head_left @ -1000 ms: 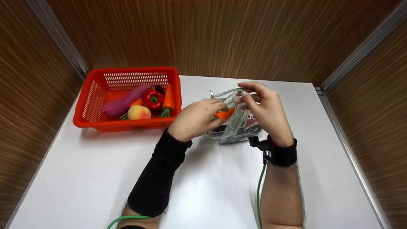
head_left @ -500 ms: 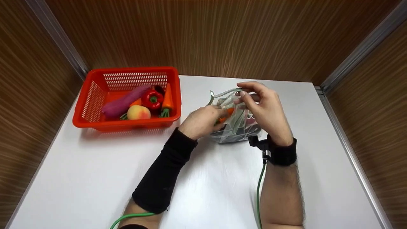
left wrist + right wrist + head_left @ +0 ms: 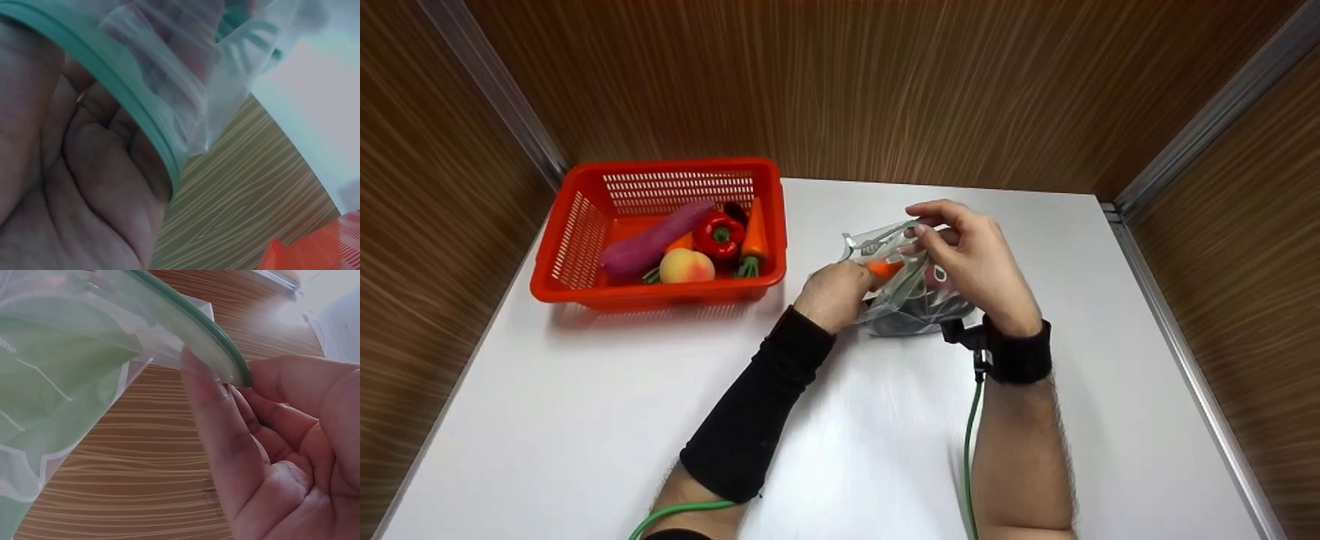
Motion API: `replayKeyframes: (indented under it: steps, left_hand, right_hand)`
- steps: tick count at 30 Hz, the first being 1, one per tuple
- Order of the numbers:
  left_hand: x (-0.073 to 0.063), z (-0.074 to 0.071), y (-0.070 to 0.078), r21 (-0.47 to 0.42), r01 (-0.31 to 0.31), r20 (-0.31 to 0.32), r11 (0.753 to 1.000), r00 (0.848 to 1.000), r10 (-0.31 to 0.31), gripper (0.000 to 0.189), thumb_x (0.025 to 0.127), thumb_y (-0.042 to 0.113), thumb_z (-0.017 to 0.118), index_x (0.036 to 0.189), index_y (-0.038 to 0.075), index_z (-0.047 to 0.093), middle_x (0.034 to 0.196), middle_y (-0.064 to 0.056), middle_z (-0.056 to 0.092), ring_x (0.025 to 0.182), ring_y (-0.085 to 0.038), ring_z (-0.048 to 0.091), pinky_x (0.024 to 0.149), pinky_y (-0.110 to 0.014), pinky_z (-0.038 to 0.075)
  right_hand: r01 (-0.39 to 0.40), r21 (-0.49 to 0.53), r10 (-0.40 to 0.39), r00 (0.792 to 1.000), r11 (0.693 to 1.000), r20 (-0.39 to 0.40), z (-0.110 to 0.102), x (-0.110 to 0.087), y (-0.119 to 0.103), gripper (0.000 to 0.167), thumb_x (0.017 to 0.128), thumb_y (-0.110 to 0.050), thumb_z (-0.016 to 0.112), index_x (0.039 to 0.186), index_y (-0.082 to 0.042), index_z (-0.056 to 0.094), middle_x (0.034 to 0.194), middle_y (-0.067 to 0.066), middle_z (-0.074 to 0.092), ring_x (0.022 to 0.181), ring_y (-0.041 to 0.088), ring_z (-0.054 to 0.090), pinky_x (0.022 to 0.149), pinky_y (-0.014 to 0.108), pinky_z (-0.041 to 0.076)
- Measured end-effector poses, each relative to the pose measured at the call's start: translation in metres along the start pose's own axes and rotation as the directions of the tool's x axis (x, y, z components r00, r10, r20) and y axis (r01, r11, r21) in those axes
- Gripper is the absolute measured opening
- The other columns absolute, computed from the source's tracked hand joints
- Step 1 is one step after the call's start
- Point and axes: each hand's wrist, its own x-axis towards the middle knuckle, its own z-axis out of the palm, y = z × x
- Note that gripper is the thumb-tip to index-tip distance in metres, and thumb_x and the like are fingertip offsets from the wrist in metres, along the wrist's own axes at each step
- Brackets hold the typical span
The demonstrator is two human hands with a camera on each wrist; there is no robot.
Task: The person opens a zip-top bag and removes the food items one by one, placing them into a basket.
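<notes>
A clear zip bag (image 3: 901,301) with a green-edged mouth stands right of centre, with dark and reddish contents showing through. My left hand (image 3: 838,291) reaches into the mouth and grips an orange carrot (image 3: 883,268), whose end sticks out past the fingers. In the left wrist view the bag's green zip strip (image 3: 121,84) crosses the palm; the curled fingers are partly hidden behind plastic. Green leafy strands (image 3: 247,42) show through the film. My right hand (image 3: 971,255) pinches the zip edge (image 3: 222,346) between thumb and fingers, at the bag's far right side.
A red basket (image 3: 660,296) stands at the left, holding a long purple eggplant (image 3: 649,244), a peach (image 3: 687,266), a red bell pepper (image 3: 718,235) and carrots (image 3: 754,232). Wood-grain panels (image 3: 840,90) wall the white table (image 3: 840,450). Green cables (image 3: 969,450) trail from both wrists.
My left hand has moved right and deeper into the bag, and its fingers have closed around the carrot. The right hand has drawn the bag's edge slightly left.
</notes>
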Motion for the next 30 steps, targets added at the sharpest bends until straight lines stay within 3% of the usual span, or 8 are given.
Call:
replayKeyframes:
  steps: [4, 7, 10, 13, 17, 22, 25, 30]
  left_hand:
    - [0.002, 0.023, -0.008, 0.16, -0.002, -0.092, 0.987, 0.996, 0.017, 0.01, 0.094, 0.008, 0.089, 0.102, 0.006, 0.084, 0.092, -0.015, 0.085, 0.083, -0.04, 0.085, 0.074, -0.056, 0.072]
    - [0.0, 0.031, -0.005, 0.313, 0.028, -0.122, 0.949, 0.993, 0.011, 0.007, 0.092, 0.01, 0.088, 0.095, 0.011, 0.082, 0.083, -0.008, 0.083, 0.075, -0.031, 0.084, 0.066, -0.048, 0.071]
    - [-0.003, 0.026, 0.003, 0.418, 0.054, -0.106, 0.907, 0.994, -0.011, 0.004, 0.093, 0.011, 0.087, 0.095, 0.013, 0.084, 0.082, -0.005, 0.083, 0.074, -0.026, 0.084, 0.063, -0.041, 0.071]
    - [-0.003, 0.021, 0.007, 0.459, 0.05, -0.082, 0.887, 0.997, -0.014, 0.004, 0.094, 0.011, 0.086, 0.096, 0.014, 0.085, 0.084, -0.003, 0.084, 0.075, -0.024, 0.084, 0.064, -0.039, 0.07]
    - [-0.002, 0.01, 0.005, 0.394, 0.018, -0.048, 0.919, 0.999, 0.001, 0.005, 0.095, 0.009, 0.086, 0.098, 0.012, 0.085, 0.088, -0.006, 0.085, 0.081, -0.03, 0.086, 0.069, -0.045, 0.072]
    - [0.0, -0.005, 0.003, 0.226, 0.015, -0.049, 0.974, 0.999, -0.004, 0.006, 0.098, 0.002, 0.085, 0.103, 0.006, 0.085, 0.097, -0.016, 0.086, 0.089, -0.039, 0.086, 0.077, -0.055, 0.074]
    - [0.001, -0.012, 0.002, 0.171, 0.022, -0.055, 0.985, 0.998, -0.013, 0.011, 0.102, -0.002, 0.079, 0.108, 0.004, 0.086, 0.102, -0.019, 0.087, 0.094, -0.042, 0.087, 0.08, -0.058, 0.074]
    - [0.003, -0.024, 0.001, 0.082, 0.023, -0.032, 0.996, 0.999, -0.02, 0.024, 0.105, -0.001, 0.076, 0.119, 0.012, 0.09, 0.114, -0.017, 0.089, 0.103, -0.043, 0.088, 0.087, -0.059, 0.074]
  right_hand:
    - [-0.005, -0.001, 0.005, 0.999, 1.0, 0.034, 0.004, 0.004, 0.002, 0.034, 0.117, -0.002, 0.063, 0.15, 0.002, 0.073, 0.126, 0.023, 0.078, 0.083, 0.004, 0.08, 0.058, 0.021, 0.062]
    - [-0.021, -0.013, 0.022, 0.998, 1.0, 0.057, 0.006, 0.005, 0.003, 0.035, 0.117, -0.003, 0.065, 0.151, 0.001, 0.073, 0.125, 0.022, 0.078, 0.078, 0.007, 0.078, 0.062, 0.021, 0.063]
    - [-0.028, -0.028, 0.03, 0.997, 0.999, 0.073, 0.006, 0.006, 0.003, 0.036, 0.118, -0.004, 0.066, 0.152, 0.0, 0.073, 0.125, 0.024, 0.079, 0.078, 0.007, 0.077, 0.064, 0.02, 0.062]
    - [-0.032, -0.034, 0.035, 0.996, 0.999, 0.076, 0.006, 0.005, 0.002, 0.036, 0.118, -0.006, 0.067, 0.153, 0.0, 0.072, 0.126, 0.024, 0.078, 0.075, 0.004, 0.075, 0.063, 0.02, 0.062]
    - [-0.034, -0.014, 0.035, 0.997, 0.999, 0.062, 0.004, 0.005, 0.002, 0.037, 0.117, -0.005, 0.067, 0.153, -0.001, 0.072, 0.125, 0.023, 0.077, 0.073, 0.006, 0.075, 0.06, 0.021, 0.062]
    - [-0.021, -0.023, 0.022, 1.0, 1.0, 0.02, 0.001, 0.004, 0.001, 0.037, 0.118, -0.004, 0.064, 0.154, 0.0, 0.072, 0.126, 0.023, 0.078, 0.085, 0.005, 0.079, 0.06, 0.018, 0.061]
    - [-0.012, -0.039, 0.012, 1.0, 0.999, -0.006, 0.0, 0.003, 0.001, 0.037, 0.118, -0.004, 0.064, 0.154, -0.001, 0.072, 0.128, 0.022, 0.079, 0.091, 0.002, 0.081, 0.066, 0.016, 0.062]
    - [0.002, -0.037, -0.003, 0.999, 0.999, -0.039, -0.001, 0.002, 0.001, 0.036, 0.118, -0.005, 0.066, 0.153, 0.0, 0.073, 0.128, 0.023, 0.08, 0.091, -0.002, 0.081, 0.077, 0.016, 0.065]
